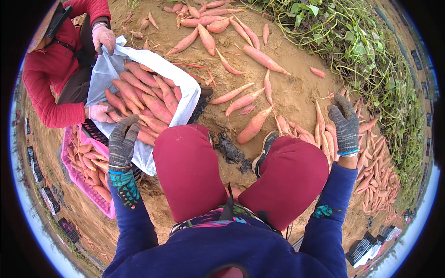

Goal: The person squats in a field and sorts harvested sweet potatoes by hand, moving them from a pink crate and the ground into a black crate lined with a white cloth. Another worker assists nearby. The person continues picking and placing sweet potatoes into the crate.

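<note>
My left hand [122, 141], in a grey knit glove, hangs at the near edge of a crate lined with a white sheet [187, 88]. Its fingers are apart and nothing shows in them. Long pink sweet potatoes [157, 109] fill the crate just beyond the fingertips. On the right, my other gloved hand, the right hand [345, 125], is held over a row of sweet potatoes [328, 139] on the soil. Thumb and fingers there are spread and slightly curled, with no sweet potato visible between them.
A co-worker in a red jacket [51, 88] has pink-gloved hands at the liner and in the crate. Below it stands a pink-lined container of smaller sweet potatoes [95, 169]. Loose sweet potatoes [264, 59] lie ahead; a heap [375, 176] and green vines [361, 46] are at right.
</note>
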{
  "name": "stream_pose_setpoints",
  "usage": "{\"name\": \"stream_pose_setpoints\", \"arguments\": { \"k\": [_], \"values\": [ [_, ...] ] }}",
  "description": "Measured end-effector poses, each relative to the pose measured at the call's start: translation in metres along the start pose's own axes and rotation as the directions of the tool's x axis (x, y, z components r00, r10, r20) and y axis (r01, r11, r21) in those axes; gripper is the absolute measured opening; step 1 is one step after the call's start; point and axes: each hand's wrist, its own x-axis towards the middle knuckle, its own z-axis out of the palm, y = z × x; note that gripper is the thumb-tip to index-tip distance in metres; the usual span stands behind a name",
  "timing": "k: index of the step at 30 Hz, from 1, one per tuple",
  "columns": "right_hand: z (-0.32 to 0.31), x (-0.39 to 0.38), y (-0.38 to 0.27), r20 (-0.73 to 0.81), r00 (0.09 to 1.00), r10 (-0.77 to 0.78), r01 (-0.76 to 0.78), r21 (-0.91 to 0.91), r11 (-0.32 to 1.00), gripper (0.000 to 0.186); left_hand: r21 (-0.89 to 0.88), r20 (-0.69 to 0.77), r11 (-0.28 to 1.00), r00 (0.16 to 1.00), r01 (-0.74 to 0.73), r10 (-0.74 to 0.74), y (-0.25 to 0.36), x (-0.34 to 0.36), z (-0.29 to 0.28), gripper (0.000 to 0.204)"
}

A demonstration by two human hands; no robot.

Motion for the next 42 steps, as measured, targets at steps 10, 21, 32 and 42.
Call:
{"name": "stream_pose_setpoints", "arguments": {
  "k": [10, 21, 32, 42],
  "values": [
    [0.099, -0.165, 0.114, 0.228, 0.660, 0.716, -0.740, 0.358, 0.569, 0.020, 0.188, 0.722, 0.749, 0.606, -0.636, 0.334, 0.154, 0.173, 0.210, 0.018],
    [0.106, -0.185, 0.128, 0.423, 0.493, 0.760, -0.789, 0.585, 0.185, 0.026, 0.592, 0.609, 0.758, 0.768, -0.273, -0.199, 0.043, 0.145, 0.399, 0.066],
    [0.028, -0.128, 0.105, 0.138, 0.707, 0.694, -0.657, 0.491, 0.571, 0.035, -0.116, 0.114, 0.766, 0.758, -0.632, 0.643, 0.161, 0.140, 0.075, 0.035],
    [0.029, -0.154, 0.070, -0.024, 0.730, 0.683, -0.652, 0.277, 0.706, 0.026, 0.637, -0.023, 0.705, 0.907, -0.311, 0.420, -0.042, 0.052, -0.043, 0.038]
  ]
}}
